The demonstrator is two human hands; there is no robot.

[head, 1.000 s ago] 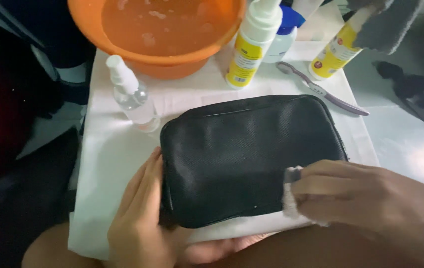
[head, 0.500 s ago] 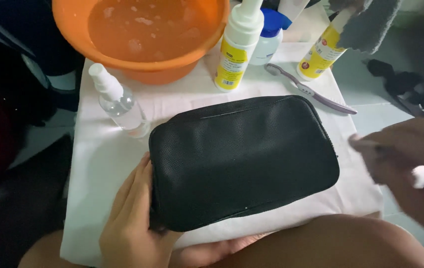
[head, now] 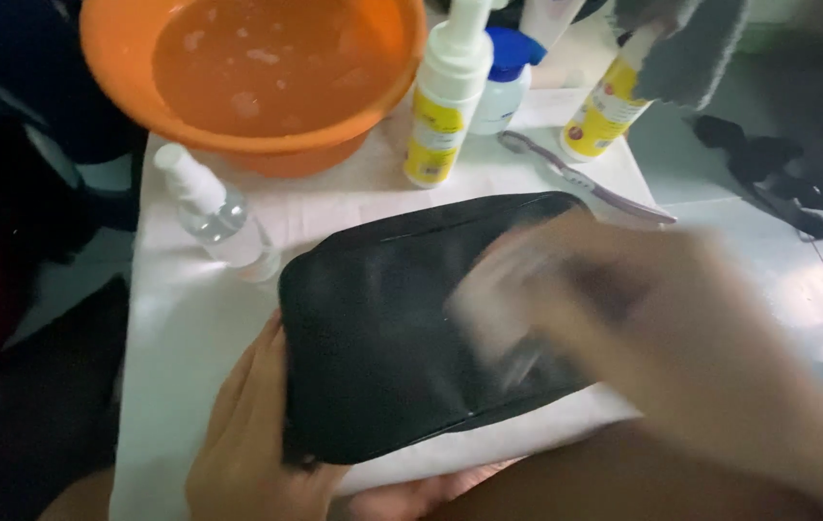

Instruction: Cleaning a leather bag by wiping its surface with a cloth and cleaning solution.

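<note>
Now | left hand [head: 247, 444] grips black pouch [head: 382, 338] edge | right hand [head: 643, 318] blurred above it, grip unclear

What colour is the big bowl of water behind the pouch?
Orange bowl, clearest in the head view.

one head-worn view — steeply down and close over the white-covered table [head: 189, 318] and lap
</note>
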